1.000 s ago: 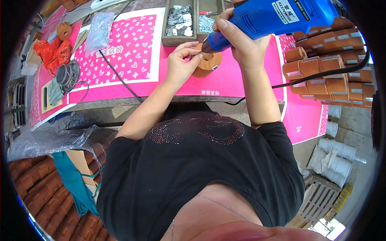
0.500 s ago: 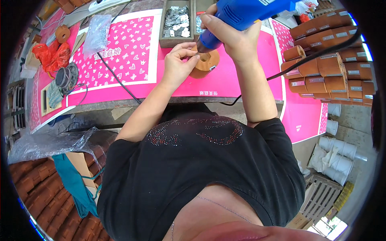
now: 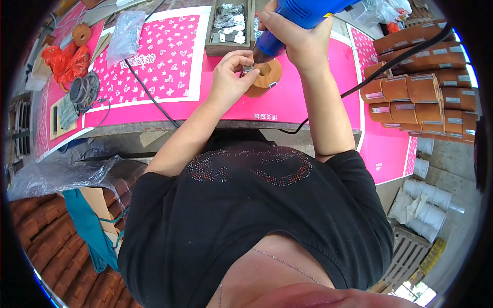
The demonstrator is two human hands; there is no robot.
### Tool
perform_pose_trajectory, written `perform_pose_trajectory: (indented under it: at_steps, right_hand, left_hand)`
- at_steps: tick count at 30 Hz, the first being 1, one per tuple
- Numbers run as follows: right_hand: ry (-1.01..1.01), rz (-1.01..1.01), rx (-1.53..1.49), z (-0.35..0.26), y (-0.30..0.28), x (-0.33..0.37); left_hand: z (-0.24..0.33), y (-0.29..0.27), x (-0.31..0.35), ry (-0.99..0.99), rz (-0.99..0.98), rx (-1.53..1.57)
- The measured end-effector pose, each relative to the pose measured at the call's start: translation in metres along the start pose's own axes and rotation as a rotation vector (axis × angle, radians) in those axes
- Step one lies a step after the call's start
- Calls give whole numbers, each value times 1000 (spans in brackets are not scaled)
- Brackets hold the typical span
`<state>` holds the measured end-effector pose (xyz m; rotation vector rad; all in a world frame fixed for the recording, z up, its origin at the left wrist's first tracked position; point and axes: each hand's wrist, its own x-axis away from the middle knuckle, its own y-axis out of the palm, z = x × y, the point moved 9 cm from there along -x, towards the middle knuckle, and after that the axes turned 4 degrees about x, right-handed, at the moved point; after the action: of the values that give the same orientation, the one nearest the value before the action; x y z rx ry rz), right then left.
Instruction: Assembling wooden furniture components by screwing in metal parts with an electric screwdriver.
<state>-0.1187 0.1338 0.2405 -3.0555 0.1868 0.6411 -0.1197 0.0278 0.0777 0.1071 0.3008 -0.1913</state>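
My right hand (image 3: 303, 43) is wrapped round a blue corded power drill (image 3: 303, 14), its dark nose tilted down to the left. Under that nose sits a round orange-brown wooden block (image 3: 267, 82) with a hole in its middle and a small metal plate on its near side. My left hand (image 3: 230, 79) is closed in a pinch at the block's left rim, right beside the drill's tip. A small silvery metal piece (image 3: 248, 68) shows between its thumb and fingers; its exact shape is too small to tell.
Beyond the block stands a wooden box (image 3: 229, 49) of small metal plates. Stacked brown wooden pieces with metal plates (image 3: 416, 90) rise at right. A black cord (image 3: 354, 96) crosses the pink table cover (image 3: 318, 110). Red plastic bags (image 3: 67, 64) lie at far left.
The drill and my right hand have shifted slightly with the view. My left fingers have moved a little, and the silvery piece in them shows more plainly.
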Motion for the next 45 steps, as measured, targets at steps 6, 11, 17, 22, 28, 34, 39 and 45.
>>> perform_pose_trajectory:
  at_steps: [6, 11, 17, 22, 28, 34, 39, 45]
  right_hand:
    - [-58, -42, 178, -5, 6, 2]
    - [-18, -37, 88, 6, 7, 4]
    - [110, -94, 38, 14, 6, 5]
    - [-101, -140, 70, 13, 6, 6]
    - [-223, -89, -225, -1, -41, 10]
    - [-459, 186, -396, -56, -130, 38]
    - [-544, 183, -508, -81, -154, 63]
    - [-545, 206, -458, -86, -162, 72]
  left_hand:
    - [3, 2, 0, 3, 14, -42]
    - [4, 2, 1, 39, 17, -92]
    - [7, 3, 2, 16, 28, -85]
    - [5, 3, -3, 42, -19, -150]
    - [19, 9, -21, 49, -236, -375]
    - [18, 46, -95, -6, -540, -565]
    - [-51, 83, -145, 30, -694, -995]
    - [-60, 111, -146, 104, -849, -1381]
